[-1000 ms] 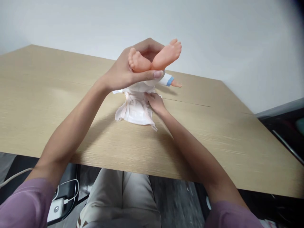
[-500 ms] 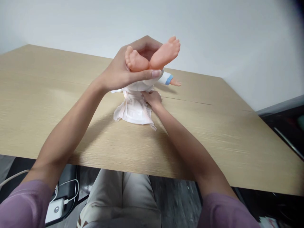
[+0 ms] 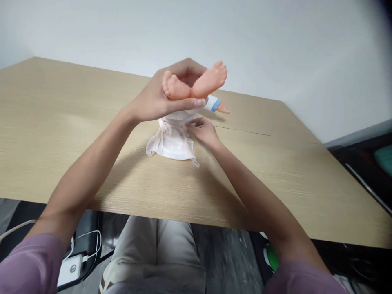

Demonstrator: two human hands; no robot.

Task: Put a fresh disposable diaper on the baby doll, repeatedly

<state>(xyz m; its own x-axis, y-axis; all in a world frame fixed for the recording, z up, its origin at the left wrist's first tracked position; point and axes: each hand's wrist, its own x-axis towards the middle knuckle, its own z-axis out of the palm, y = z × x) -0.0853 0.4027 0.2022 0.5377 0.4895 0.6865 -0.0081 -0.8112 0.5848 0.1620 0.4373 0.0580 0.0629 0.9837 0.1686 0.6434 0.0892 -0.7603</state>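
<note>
Head view is showing a doll [image 3: 211, 104] lying near the middle of a wooden table [image 3: 61, 134], its two bare feet [image 3: 196, 81] lifted well above the tabletop. Left hand [image 3: 159, 100] is wrapping around both ankles from the left of the doll, fingers behind and thumb across the front, gripping them together and holding the legs up. Under the doll's raised bottom a white diaper [image 3: 171, 141] is lying spread on the table, its near end fanning out toward the person. Right hand [image 3: 203, 130] is resting just right of the doll's hips, its fingertips curling onto the diaper's upper right edge and pinching it where it meets the doll. Beyond the feet, the doll's arm, with a blue cuff [image 3: 216, 105], is pointing away from the doll to the right. Below the table edge nearest the doll, a white charger [image 3: 70, 271] with a cable is lying by the person's left sleeve
</note>
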